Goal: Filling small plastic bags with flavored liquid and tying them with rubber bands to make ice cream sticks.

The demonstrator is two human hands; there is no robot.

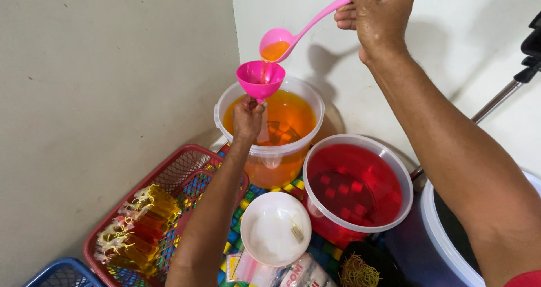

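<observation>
My right hand [378, 18] clamps the pink ladle [282, 42], pouring orange liquid; left hand [248, 118] closed around the pink funnel [260, 79] (bag below) over the orange bucket [269, 130]. Pour slowly, centred.

The right hand [378, 16] tips a pink ladle [293, 39], orange liquid streaming into the pink funnel [260, 79] gripped by the left hand [248, 118] over the orange-filled bucket [269, 130], red bucket [357, 187] just beside it.
</observation>
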